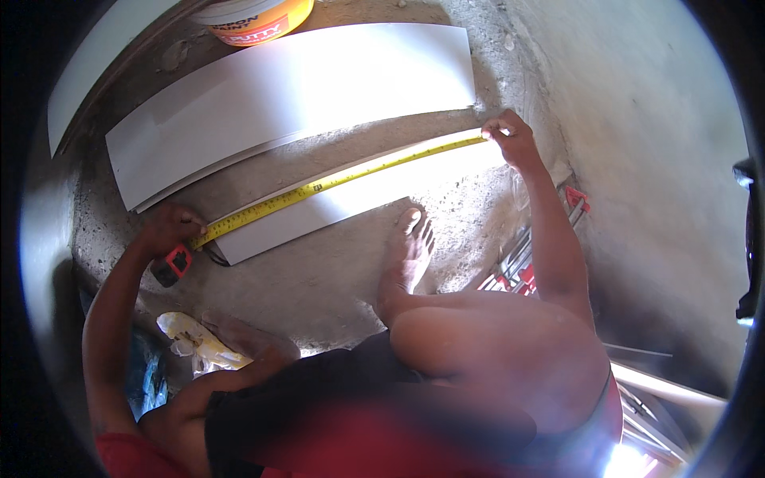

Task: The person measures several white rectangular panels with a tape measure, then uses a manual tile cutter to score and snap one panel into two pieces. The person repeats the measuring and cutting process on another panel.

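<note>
Left grip (170, 228) pinches a yellow measuring-tape blade (366, 168); right grip (511, 140) holds its far end. White panel strip (295, 219) lies between them.

Yellow measuring tape (343, 176) (extended) along white panel (335, 207)

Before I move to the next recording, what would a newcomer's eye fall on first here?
First, the yellow measuring tape, stretched along the narrow white board between the left hand and the right hand. Next, the brightly lit wide white panels beyond it, and the orange-and-white bucket at the top edge.
</note>
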Demonstrator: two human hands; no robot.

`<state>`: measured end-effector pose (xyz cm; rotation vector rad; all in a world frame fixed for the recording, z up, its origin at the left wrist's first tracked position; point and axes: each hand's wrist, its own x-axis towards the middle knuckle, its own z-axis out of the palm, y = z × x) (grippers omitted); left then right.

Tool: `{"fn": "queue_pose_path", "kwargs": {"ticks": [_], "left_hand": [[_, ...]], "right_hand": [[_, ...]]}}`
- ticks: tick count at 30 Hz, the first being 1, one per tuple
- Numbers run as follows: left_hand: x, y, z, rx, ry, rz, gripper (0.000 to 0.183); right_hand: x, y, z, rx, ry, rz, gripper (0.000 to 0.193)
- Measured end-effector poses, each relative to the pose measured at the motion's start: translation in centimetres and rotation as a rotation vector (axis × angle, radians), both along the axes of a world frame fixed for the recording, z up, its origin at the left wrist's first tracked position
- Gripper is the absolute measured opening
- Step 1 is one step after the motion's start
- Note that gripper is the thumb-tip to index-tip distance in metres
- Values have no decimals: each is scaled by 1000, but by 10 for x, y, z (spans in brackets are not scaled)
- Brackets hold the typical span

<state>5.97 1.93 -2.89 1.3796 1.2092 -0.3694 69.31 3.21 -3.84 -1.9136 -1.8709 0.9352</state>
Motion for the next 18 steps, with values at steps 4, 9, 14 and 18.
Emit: {"fn": "queue_pose_path", "kwargs": {"ticks": [4, 9, 14, 18], "left_hand": [[1, -1, 2, -68, 85, 174, 21], [0, -3, 0, -63, 22, 161, 22], [-2, -2, 2, -33, 68, 132, 25], [-2, -3, 0, -40, 35, 120, 28]], "right_hand": [[-4, 4, 4, -74, -56, 0, 4], [4, 1, -3, -80, -74, -11, 5], [7, -3, -6, -55, 48, 34, 6], [6, -1, -4, -47, -24, 12, 7]]}}
